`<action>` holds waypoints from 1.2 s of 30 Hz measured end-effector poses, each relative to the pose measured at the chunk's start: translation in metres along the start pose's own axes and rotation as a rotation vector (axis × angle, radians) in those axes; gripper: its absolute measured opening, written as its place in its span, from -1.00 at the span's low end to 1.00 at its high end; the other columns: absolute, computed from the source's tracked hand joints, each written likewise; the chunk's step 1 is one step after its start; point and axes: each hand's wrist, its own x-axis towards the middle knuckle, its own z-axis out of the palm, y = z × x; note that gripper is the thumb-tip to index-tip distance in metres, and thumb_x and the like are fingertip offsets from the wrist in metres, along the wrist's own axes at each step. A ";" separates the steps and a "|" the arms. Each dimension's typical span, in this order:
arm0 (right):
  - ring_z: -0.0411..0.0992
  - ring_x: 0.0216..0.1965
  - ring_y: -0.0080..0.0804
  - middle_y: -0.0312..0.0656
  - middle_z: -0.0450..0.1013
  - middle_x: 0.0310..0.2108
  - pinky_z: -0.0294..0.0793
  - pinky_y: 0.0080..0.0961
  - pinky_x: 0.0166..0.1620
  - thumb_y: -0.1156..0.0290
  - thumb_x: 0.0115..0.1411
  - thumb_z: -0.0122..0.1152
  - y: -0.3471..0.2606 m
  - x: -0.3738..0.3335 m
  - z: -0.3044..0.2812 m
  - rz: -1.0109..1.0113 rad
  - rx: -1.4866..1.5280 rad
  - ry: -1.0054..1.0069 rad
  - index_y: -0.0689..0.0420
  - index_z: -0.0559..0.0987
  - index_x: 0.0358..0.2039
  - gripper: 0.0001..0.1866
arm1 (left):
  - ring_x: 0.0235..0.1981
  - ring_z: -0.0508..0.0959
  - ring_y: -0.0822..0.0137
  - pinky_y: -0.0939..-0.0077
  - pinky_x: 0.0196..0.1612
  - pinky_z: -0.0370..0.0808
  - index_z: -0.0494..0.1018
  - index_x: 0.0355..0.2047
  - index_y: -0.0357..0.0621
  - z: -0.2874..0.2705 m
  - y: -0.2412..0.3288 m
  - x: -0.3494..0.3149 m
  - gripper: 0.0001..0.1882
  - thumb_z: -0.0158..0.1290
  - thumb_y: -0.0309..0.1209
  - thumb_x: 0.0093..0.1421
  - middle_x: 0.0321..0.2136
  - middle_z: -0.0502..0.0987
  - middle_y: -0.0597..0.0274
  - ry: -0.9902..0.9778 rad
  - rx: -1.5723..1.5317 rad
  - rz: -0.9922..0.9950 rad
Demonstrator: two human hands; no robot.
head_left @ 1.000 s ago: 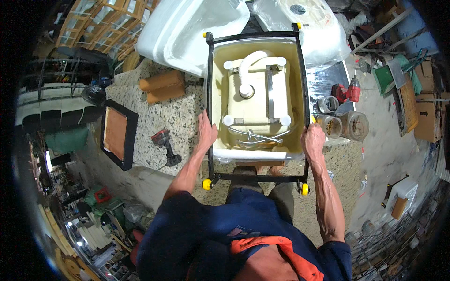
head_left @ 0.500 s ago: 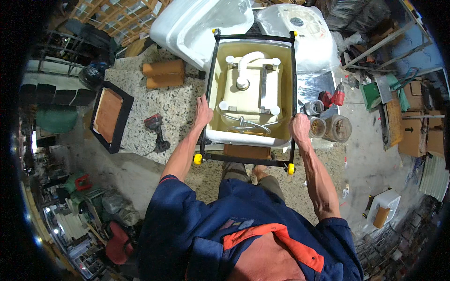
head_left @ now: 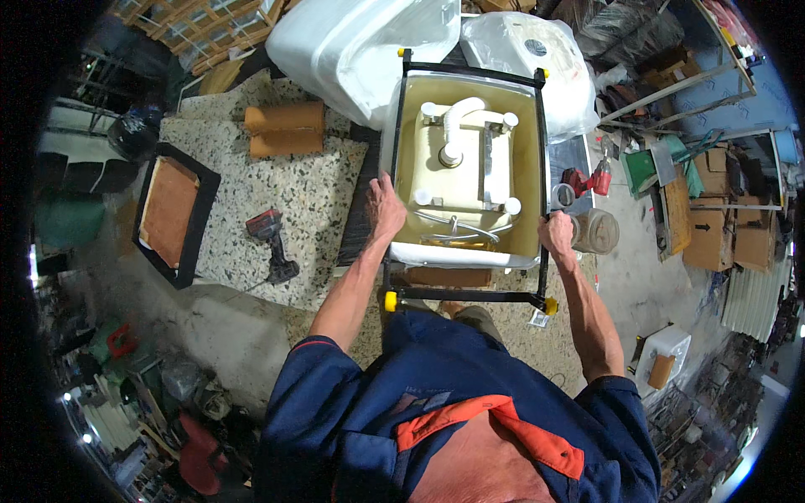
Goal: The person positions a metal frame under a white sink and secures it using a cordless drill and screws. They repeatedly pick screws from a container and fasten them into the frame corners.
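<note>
A black metal frame with yellow corner feet surrounds a cream, open-backed shell with a white outer rim. Inside the shell are a raised box with white round caps, a white corrugated hose and a thin grey looped tube. My left hand is closed around the frame's left bar. On the opposite bar, my right hand is wrapped in a fist, beside a clear plastic jar. Both palms are hidden.
On the speckled slab to the left lie a cordless drill, brown cardboard and a black-edged panel. White tub-like shells stand behind the frame. A red drill lies at right, with cartons farther out.
The frame and the cream shell have shifted together to the right, with both my hands still on the side bars. More dark surface shows left of the shell.
</note>
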 end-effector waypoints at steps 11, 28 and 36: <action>0.50 -0.41 0.25 0.27 0.48 -0.54 0.49 0.01 -0.33 0.26 0.03 0.27 0.009 0.005 0.004 -0.034 -0.020 0.040 0.31 0.60 -0.53 -0.69 | 0.00 0.33 -0.22 -0.19 -0.04 0.41 0.07 0.25 -0.32 -0.002 0.002 0.002 -0.28 0.07 -0.56 0.07 0.01 0.21 -0.21 -0.015 -0.015 0.014; 0.54 -0.25 0.23 0.25 0.54 -0.36 0.54 -0.01 -0.21 0.15 0.07 0.26 0.004 -0.002 -0.005 -0.053 -0.070 -0.096 0.35 0.57 -0.40 -0.59 | 0.22 0.28 -0.25 0.00 0.28 0.26 0.04 0.33 -0.39 0.007 -0.001 0.008 -0.23 0.03 -0.52 0.10 0.22 0.18 -0.35 -0.074 -0.013 -0.099; 0.51 -0.33 0.17 0.19 0.50 -0.46 0.48 0.02 -0.27 0.18 0.13 0.27 0.010 0.006 0.001 -0.119 0.078 0.093 0.28 0.51 -0.48 -0.64 | 0.23 0.27 -0.22 0.19 0.34 0.18 0.24 0.16 -0.60 0.004 -0.005 0.021 -0.33 -0.01 -0.61 -0.03 0.18 0.26 -0.38 0.003 -0.053 0.032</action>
